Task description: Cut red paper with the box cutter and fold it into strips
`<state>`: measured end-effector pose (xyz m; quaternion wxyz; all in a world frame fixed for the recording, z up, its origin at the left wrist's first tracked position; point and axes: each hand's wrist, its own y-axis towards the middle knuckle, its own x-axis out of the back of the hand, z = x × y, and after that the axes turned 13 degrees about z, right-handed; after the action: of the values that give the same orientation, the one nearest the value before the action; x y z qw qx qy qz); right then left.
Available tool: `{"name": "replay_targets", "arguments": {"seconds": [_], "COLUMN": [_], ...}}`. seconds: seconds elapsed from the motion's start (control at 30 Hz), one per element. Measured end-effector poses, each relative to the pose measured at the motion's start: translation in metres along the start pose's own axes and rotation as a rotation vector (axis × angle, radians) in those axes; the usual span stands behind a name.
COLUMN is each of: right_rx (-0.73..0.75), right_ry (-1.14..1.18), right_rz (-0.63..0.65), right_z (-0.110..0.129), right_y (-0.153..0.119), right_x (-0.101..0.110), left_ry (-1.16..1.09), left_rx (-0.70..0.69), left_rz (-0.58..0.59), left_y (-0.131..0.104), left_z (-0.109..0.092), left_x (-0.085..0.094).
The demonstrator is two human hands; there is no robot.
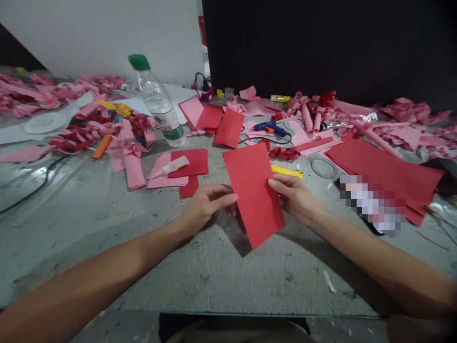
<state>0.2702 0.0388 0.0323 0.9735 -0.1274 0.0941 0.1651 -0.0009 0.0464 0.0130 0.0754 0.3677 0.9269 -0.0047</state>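
A red sheet of paper (254, 197) is held up, tilted, above the middle of the table. My left hand (209, 205) pinches its left edge, thumb in front and fingers behind. On the right edge, my right hand (294, 196) grips it the same way, its fingertips partly hidden by the sheet. Behind my left hand lie a stack of red paper (194, 162) and some pink paper (167, 182), with a small white glue tube (174, 166) on top. A yellow tool or cutter (288, 171) lies just beyond my right hand.
A water bottle (159, 107) with a green cap stands at the back left. A blue glue gun (269, 127) lies at the back. To the right are a phone (374, 209) and large red sheets (382, 171). Crumpled pink paper (407, 110) lines the far side.
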Motion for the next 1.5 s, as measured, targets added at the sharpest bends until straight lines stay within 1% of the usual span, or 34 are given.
{"name": "replay_targets", "arguments": {"seconds": [0.1, 0.17, 0.27, 0.37, 0.43, 0.5, 0.57, 0.6, 0.67, 0.73, 0.8, 0.87, 0.93, 1.03, 1.13, 1.23, 1.3, 1.37, 1.43, 1.5], "right_rx": [0.046, 0.076, 0.056, 0.058, 0.112, 0.187, 0.228, 0.233, 0.203, 0.131, 0.034, -0.06, -0.123, -0.156, -0.16, -0.177, -0.164, -0.111, -0.063, -0.049], "right_ry": [-0.067, -0.099, -0.049, -0.051, -0.148, -0.286, -0.415, -0.471, -0.548, -0.534, -0.388, -0.16, 0.023, 0.145, 0.159, 0.1, 0.049, 0.002, -0.018, -0.023], "right_rz": [-0.059, -0.079, -0.061, -0.109, -0.159, -0.195, -0.194, -0.18, -0.107, 0.029, 0.209, 0.354, 0.42, 0.429, 0.395, 0.267, 0.16, 0.069, 0.004, -0.03], "right_z": [0.002, 0.002, 0.0, -0.003, -0.004, -0.004, -0.003, -0.002, 0.0, 0.001, 0.001, 0.001, 0.0, 0.002, 0.004, 0.001, -0.004, -0.008, -0.009, -0.007], "right_y": [-0.001, -0.002, -0.003, -0.005, -0.006, -0.009, -0.012, -0.015, -0.019, -0.023, -0.026, -0.03, -0.033, -0.037, -0.037, -0.03, -0.021, -0.01, 0.001, 0.008], "right_x": [-0.003, -0.005, -0.007, -0.008, -0.008, -0.008, -0.01, -0.011, -0.017, -0.023, -0.029, -0.035, -0.04, -0.044, -0.044, -0.036, -0.025, -0.011, 0.005, 0.018], "left_ry": [0.004, -0.041, -0.136, -0.077, -0.013, 0.001, -0.013, -0.025, -0.061, -0.104, -0.162, -0.235, -0.276, -0.254, -0.231, -0.146, -0.097, -0.048, 0.026, 0.074], "left_rx": [-0.005, -0.003, 0.057, 0.116, 0.12, 0.108, 0.094, 0.09, 0.084, 0.078, 0.083, 0.103, 0.114, 0.131, 0.109, 0.015, -0.026, -0.065, -0.1, -0.096], "left_rz": [-0.102, -0.136, -0.111, -0.1, -0.153, -0.216, -0.262, -0.275, -0.281, -0.262, -0.21, -0.145, -0.106, -0.119, -0.166, -0.266, -0.349, -0.414, -0.45, -0.454], "left_y": [0.001, 0.002, 0.002, 0.001, 0.0, 0.0, 0.001, 0.001, 0.0, -0.001, -0.003, -0.006, -0.008, -0.011, -0.012, -0.008, -0.004, 0.001, 0.007, 0.011], "left_z": [0.001, 0.002, 0.003, 0.0, -0.003, -0.004, -0.004, -0.003, -0.003, -0.003, -0.004, -0.004, -0.004, -0.005, -0.012, -0.02, -0.022, -0.021, -0.018, -0.014], "left_x": [-0.001, -0.002, -0.004, -0.008, -0.009, -0.01, -0.01, -0.01, -0.011, -0.011, -0.012, -0.014, -0.017, -0.021, -0.024, -0.019, -0.012, -0.002, 0.008, 0.015]}}
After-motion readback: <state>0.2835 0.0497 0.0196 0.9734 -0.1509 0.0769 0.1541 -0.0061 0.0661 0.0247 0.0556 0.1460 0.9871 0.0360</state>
